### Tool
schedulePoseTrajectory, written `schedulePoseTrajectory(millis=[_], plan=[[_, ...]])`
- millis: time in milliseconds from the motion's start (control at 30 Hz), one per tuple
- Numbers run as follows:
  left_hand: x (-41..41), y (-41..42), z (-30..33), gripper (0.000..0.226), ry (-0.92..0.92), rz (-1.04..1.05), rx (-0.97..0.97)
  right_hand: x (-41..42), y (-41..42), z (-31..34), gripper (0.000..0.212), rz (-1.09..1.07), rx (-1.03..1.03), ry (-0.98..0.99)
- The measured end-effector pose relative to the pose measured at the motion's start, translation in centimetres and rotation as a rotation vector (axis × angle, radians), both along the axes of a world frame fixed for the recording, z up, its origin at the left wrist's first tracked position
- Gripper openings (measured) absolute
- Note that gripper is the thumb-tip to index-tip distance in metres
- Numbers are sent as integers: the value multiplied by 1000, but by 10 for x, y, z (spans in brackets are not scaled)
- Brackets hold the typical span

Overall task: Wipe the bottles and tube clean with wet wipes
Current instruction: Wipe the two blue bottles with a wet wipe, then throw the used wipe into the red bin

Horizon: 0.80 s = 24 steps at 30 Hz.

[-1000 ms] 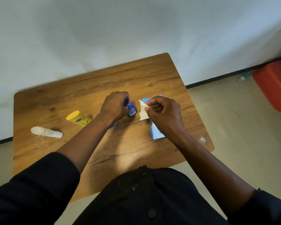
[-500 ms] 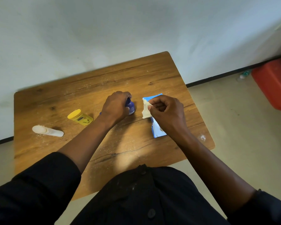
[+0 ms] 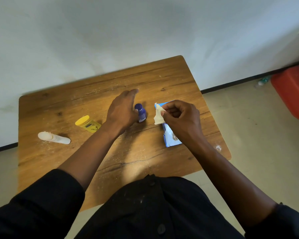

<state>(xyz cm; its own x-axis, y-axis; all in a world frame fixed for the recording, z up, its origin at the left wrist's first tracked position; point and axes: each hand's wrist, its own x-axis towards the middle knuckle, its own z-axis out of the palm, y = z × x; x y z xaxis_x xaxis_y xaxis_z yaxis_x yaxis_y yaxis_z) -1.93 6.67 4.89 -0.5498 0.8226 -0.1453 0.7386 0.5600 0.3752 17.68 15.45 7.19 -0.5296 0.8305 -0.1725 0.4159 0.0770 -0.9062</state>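
A small blue bottle [image 3: 141, 112] stands upright in the middle of the wooden table [image 3: 171, 78]. My left hand [image 3: 122, 109] is just left of it with fingers stretched out, thumb side near the bottle, holding nothing. My right hand [image 3: 181, 116] pinches a crumpled white wet wipe [image 3: 158, 115] to the right of the bottle, above the blue wipes pack [image 3: 171, 140]. A yellow-capped bottle [image 3: 87, 124] lies on its side to the left. A white tube [image 3: 53, 138] lies further left.
Dust and crumbs speckle the tabletop. A grey wall rises right behind the table. On the floor at the far right sit a red container [image 3: 293, 90] and a small plastic bottle [image 3: 261, 81]. My dark clothing fills the bottom of the view.
My left hand has let go of the blue bottle and spread its fingers; the bottle now stands free. My right hand still pinches the wipe in about the same place.
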Motion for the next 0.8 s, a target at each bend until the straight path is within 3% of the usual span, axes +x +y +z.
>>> schedulePoseTrajectory(millis=[100,167,267,433,800], plan=[[17,-12,27,41,-31,34,246,-7,-1,10,9,11,-36,17],[33,-23,48,28,-180,53,397,-16,-5,16,10,17,-84,59],[47,-43,69,34,-428,137,494,-33,-14,22,8,63,-261,187],[40,-91,77,56,-498,269,527,-65,-39,28,13,197,-443,286],[-12,-232,80,42,-679,633,730,-153,-160,46,19,481,-453,260]])
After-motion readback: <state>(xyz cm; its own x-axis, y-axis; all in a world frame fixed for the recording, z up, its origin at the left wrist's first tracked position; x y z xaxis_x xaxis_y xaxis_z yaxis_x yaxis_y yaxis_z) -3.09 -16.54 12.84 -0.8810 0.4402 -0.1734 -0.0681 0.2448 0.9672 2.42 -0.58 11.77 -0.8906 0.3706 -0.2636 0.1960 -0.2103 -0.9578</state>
